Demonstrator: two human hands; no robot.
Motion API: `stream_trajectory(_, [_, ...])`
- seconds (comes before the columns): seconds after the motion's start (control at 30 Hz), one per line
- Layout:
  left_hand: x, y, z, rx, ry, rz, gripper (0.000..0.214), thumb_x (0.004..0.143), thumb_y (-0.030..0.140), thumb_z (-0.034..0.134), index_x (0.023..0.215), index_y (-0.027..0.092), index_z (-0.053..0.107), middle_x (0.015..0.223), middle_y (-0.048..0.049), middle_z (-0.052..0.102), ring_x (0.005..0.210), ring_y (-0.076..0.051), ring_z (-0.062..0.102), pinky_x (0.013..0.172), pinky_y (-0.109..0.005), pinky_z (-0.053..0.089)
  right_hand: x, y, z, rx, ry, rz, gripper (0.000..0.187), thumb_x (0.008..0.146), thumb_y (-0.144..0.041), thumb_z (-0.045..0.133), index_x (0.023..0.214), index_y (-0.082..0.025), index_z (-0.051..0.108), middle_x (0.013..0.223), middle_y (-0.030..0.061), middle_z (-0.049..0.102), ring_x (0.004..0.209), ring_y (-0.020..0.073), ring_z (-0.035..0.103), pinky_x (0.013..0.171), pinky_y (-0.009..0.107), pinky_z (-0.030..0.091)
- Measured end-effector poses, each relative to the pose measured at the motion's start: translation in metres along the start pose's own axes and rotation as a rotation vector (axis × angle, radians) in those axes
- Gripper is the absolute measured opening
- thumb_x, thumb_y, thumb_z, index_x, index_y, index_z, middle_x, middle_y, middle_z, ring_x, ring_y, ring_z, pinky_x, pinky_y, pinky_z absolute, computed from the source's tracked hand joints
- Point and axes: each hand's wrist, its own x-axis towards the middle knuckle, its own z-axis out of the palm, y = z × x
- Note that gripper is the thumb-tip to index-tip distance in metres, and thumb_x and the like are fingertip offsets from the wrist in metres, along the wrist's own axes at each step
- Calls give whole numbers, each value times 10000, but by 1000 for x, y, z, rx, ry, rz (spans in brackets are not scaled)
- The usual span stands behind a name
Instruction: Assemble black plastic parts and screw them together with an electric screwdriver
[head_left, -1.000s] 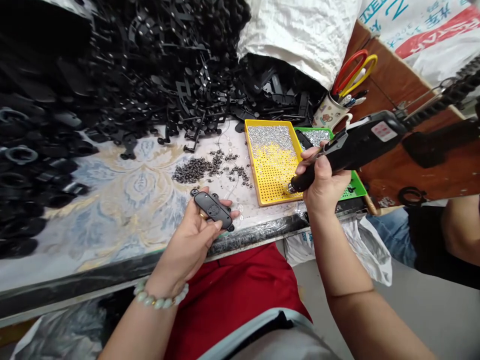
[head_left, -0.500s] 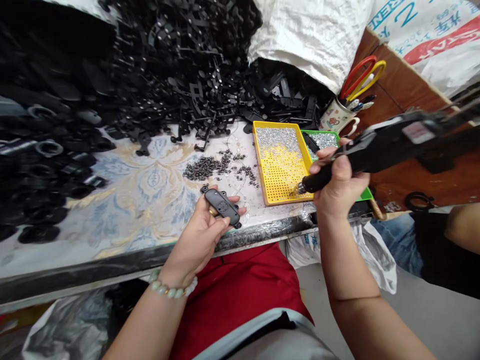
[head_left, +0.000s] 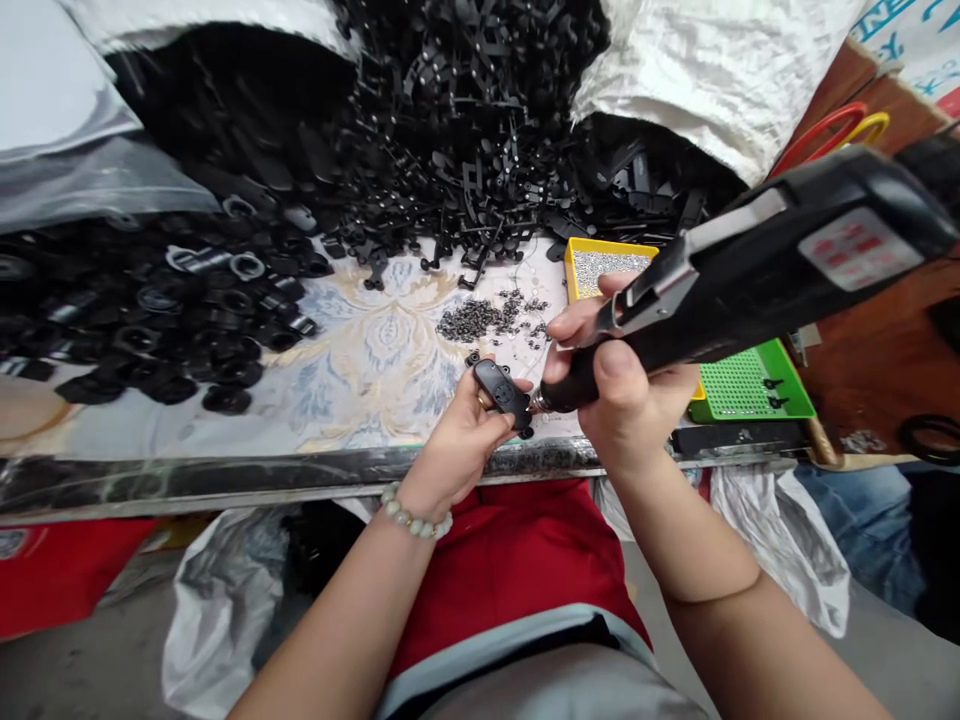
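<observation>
Near the table's front edge, my left hand (head_left: 461, 440) grips a small black plastic part (head_left: 502, 392), oblong with round lugs at its ends. My right hand (head_left: 630, 400) is wrapped around a black electric screwdriver (head_left: 720, 290) with a metal lever along its body. The screwdriver's nose points left, its tip right beside the part; whether they touch I cannot tell. Behind the tool, a yellow tray (head_left: 611, 262) of tiny silver screws is partly hidden. Small dark pieces (head_left: 487, 318) lie scattered just beyond the left hand.
Black plastic parts (head_left: 480, 150) are heaped along the back, and black ring-shaped parts (head_left: 172, 320) at the left. A green perforated tray (head_left: 739, 385) stands at the right, near a wooden handle (head_left: 823, 445). Red-handled scissors (head_left: 817, 135) show behind the screwdriver.
The screwdriver has moved from above the yellow tray, leftward to the black part in my left hand. My view has shifted left, and the left hand keeps its hold.
</observation>
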Motion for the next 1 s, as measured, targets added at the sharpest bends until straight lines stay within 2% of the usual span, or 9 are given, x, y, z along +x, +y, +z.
stream_trajectory(0.13, [1,1,1,4,6,3,586,713,84,607,1229,259,391,1071,-8,585,863,-99,559,761,-227,470,0,0,-1,5,2,-24,206,795,-369,609,672,-204,592,800,-5,633,539,80,577,519,251,540])
stream_trajectory(0.3, [1,2,4,4,24,3,528,705,78,610,1162,242,402,1065,0,584,859,-93,547,742,-215,458,0,-1,-2,-47,2,0,201,780,-417,617,790,-217,600,785,-3,640,524,87,577,508,256,541])
stream_trajectory(0.47, [2,-1,4,18,37,40,531,691,92,608,1155,248,402,1038,-8,580,885,-112,559,743,-215,458,-3,7,-2,-32,-12,-16,184,777,-407,621,782,-225,601,757,-5,625,533,98,581,540,285,564])
stream_trajectory(0.53, [2,-2,4,9,18,66,553,698,92,601,1182,257,388,1048,-10,573,918,-124,559,775,-230,458,-6,10,-2,-7,-18,-44,166,774,-400,630,850,-255,603,733,-19,615,529,103,579,564,301,575])
stream_trajectory(0.63, [2,-3,4,14,0,81,584,710,96,591,1225,264,372,1073,-18,578,950,-140,562,811,-258,455,-10,15,-2,20,-4,-65,259,762,-379,652,999,-302,583,714,-35,601,516,103,574,541,284,576])
stream_trajectory(0.77, [2,-3,4,54,2,101,486,720,104,588,1160,243,434,1077,-25,595,958,-150,571,816,-267,457,-15,21,-1,42,-37,-101,288,773,-339,646,1044,-311,555,764,-29,618,600,115,626,581,278,586])
stream_trajectory(0.83, [3,-2,4,52,-3,87,422,734,115,586,1113,241,448,1082,-21,593,938,-143,582,803,-264,467,-14,19,0,28,-66,-98,286,774,-338,644,1041,-301,548,808,-21,640,639,123,648,621,288,592])
stream_trajectory(0.9, [3,0,3,49,10,27,384,737,118,589,1074,240,451,1076,-10,587,919,-132,598,803,-261,475,-8,10,-1,37,-67,-86,290,781,-340,636,1055,-296,551,865,-16,654,615,110,645,594,265,583])
stream_trajectory(1.0, [2,5,1,45,28,-70,380,734,138,619,1055,244,445,1070,3,577,939,-143,631,850,-282,473,8,-11,-12,63,65,-168,317,786,-371,625,1085,-286,564,888,-22,653,531,69,602,491,202,523])
